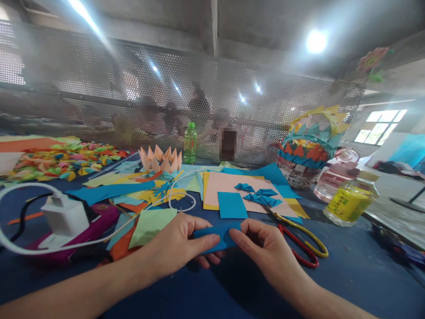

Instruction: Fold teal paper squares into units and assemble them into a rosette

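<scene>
Bridging left grip (184, 241), right grip (265, 243): paper (224, 234)

Held paper (219, 230), loose rectangle (232, 205) and folded pieces (264, 199) all bright blue, against a pale pink sheet (217, 184) and dark navy tabletop (348, 257). Scissors' handles (323, 243) show one yellow, one red; power strip (102, 217) magenta, charger (68, 217) white. Spiky paper ring (161, 158) reads peach; basket (303, 155) banded teal, orange, blue; screen (99, 75) grey, dotted with holes.

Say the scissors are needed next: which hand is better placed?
Probably the right hand: the scissors lie just beside it, while the left hand is farther away. Both hold the blue paper, though.
</scene>
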A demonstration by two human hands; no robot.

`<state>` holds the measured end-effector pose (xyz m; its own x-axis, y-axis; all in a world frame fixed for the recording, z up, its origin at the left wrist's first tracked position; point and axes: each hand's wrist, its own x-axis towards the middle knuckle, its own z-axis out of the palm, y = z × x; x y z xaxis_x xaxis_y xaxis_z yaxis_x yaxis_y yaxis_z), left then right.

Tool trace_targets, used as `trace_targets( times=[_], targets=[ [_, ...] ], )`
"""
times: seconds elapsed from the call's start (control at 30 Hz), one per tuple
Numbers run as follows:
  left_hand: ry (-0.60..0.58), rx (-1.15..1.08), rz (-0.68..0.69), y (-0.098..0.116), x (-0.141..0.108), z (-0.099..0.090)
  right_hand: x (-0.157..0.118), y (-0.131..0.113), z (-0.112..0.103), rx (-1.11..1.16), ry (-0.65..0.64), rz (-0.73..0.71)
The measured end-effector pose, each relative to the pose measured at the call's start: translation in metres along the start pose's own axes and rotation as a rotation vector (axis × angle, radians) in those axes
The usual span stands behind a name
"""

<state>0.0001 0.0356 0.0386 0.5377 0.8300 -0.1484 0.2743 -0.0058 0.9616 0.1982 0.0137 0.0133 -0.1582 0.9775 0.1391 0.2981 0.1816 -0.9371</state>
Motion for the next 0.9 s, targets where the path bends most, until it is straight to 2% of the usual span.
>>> trace_targets(
  times=[0.63,0.9],
  targets=[
    [-0.016,-0.047,0.02,-0.0056,0.001,-0.0002,-0.001,0.0001,-0.0002,0.054,-0.035,-0.02],
    [-0.028,-0.054,0.012,-0.0039,0.0,0.0002,-0.0007,0.0013,-0.0002,0.013,-0.01,-0.026]
  ],
)
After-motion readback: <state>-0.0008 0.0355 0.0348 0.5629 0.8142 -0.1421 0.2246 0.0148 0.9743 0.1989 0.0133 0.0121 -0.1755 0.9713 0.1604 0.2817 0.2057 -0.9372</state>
